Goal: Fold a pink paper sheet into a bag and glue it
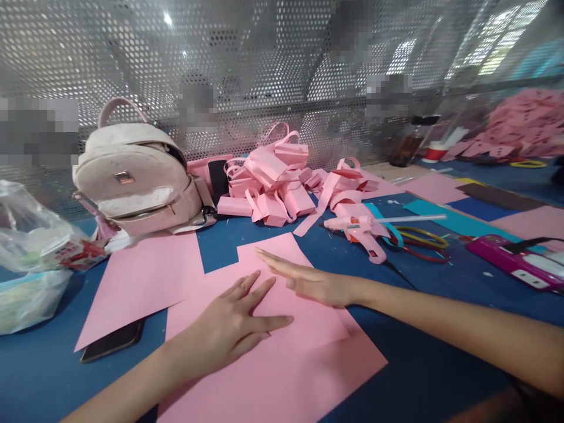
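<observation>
Pink paper sheets overlap on the blue table in front of me. My left hand rests on the paper with its fingers spread and holds nothing. Beyond it and to the right, my right hand lies along the upper part of the paper, fingers stretched out, its edge against the sheet. Nothing is in it. The fingertips of both hands are close together but apart.
A pink glue gun lies beyond my right hand, near scissors. Folded pink paper pieces pile up at the back beside a backpack. A phone is partly under another pink sheet. A purple power strip sits right.
</observation>
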A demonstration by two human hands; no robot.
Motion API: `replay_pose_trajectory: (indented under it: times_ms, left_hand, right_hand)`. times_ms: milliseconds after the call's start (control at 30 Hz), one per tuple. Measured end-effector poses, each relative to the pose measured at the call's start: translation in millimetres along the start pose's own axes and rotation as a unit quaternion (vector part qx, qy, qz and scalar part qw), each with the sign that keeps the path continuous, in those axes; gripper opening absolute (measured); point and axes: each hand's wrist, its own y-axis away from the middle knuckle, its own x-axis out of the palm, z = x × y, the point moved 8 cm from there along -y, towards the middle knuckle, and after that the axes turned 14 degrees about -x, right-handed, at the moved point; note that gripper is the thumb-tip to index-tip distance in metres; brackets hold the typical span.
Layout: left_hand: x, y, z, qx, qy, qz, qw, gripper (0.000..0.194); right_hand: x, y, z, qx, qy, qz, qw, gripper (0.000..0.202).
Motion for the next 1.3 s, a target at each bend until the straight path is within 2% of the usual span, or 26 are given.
replay_pose_trajectory:
  times_ms: [133, 400, 667, 900, 1100, 1300]
  left_hand:
    - [1.7, 0.7, 0.5, -0.004, -0.003, 0.015, 1.000, 0.048]
    - [2.3, 1.5, 0.4, -0.003, 0.005, 0.018, 1.000, 0.047]
    - [2.8, 2.1, 1.7, 0.002, 0.003, 0.007, 1.000, 0.047]
    - [7.6, 2.6, 5.2, -0.008, 0.007, 0.026, 1.000, 0.046]
    - [7.7, 2.4, 4.0, -0.010, 0.002, 0.035, 0.999, 0.045]
    - [8.4, 1.8, 2.8, -0.010, -0.006, 0.038, 0.999, 0.047]
  right_hand:
    - [5.8, 21.2, 8.6, 0.009, -0.049, 0.001, 0.999, 0.081]
    - [9.0, 50.7, 17.4, 0.084, -0.010, 0.020, 0.996, 0.071]
    - [20.1, 78.8, 22.7, 0.088, -0.070, -0.024, 0.993, 0.073]
    - [25.0, 92.2, 29.3, 0.084, 0.009, -0.016, 0.996, 0.071]
    - [29.2, 106.8, 32.3, 0.086, 0.136, 0.020, 0.987, 0.070]
    - [32.8, 129.1, 35.2, 0.086, 0.183, 0.005, 0.979, 0.073]
